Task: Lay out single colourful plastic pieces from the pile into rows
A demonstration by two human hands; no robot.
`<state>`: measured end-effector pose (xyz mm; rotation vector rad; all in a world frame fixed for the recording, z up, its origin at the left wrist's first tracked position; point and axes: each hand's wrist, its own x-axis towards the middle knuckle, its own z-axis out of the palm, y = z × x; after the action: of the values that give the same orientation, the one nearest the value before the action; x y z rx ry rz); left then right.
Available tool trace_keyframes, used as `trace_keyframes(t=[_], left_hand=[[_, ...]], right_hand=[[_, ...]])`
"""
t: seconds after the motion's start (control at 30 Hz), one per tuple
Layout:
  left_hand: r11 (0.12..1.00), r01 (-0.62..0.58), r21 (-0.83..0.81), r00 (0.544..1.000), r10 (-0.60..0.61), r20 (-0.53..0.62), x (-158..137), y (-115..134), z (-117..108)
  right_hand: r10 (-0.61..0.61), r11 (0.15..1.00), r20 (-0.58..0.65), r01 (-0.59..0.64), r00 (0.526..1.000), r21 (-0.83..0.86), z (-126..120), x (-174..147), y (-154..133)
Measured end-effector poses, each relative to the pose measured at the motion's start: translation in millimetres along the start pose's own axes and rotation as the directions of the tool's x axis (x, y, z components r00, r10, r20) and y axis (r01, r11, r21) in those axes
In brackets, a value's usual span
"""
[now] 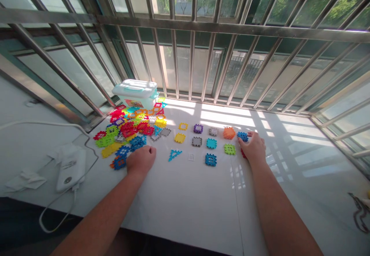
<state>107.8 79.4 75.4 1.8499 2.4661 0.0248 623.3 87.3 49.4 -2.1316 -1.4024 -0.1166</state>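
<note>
My right hand (pixel 254 147) has its thumb and fingers at the edges of a blue square interlocking tile (pixel 242 136), at the right end of the laid-out tiles. A red tile (pixel 243 154) lies partly covered by this hand. My left hand (pixel 142 159) rests as a fist on the table, beside a heap of coloured tiles (pixel 130 128); nothing shows in it. Between the hands lie separate tiles: an orange one (pixel 229 133), a lime green one (pixel 229 149), a turquoise one (pixel 211 143), a dark blue window tile (pixel 211 159) and a light blue triangle (pixel 175 154).
Behind the heap stands a lidded plastic box (pixel 137 92). On the left lie a white power strip (pixel 71 171) with its cable and some crumpled tissue (pixel 26 179). Metal window bars (pixel 190 59) rise along the white table's (pixel 185 202) far edge.
</note>
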Motion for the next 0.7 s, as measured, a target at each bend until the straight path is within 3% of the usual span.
trace_keyframes(t=[0.5,0.7], left_hand=[[1.000,0.002,-0.026,0.998,-0.004,-0.058,-2,-1,2],[0.996,-0.063,-0.068,0.994,0.056,-0.097,-5,-2,1]], right_hand=[[-0.088,0.995,-0.054,0.086,0.995,-0.044,5,1,10],[-0.111,0.994,-0.071,0.109,0.991,-0.032,5,1,11]])
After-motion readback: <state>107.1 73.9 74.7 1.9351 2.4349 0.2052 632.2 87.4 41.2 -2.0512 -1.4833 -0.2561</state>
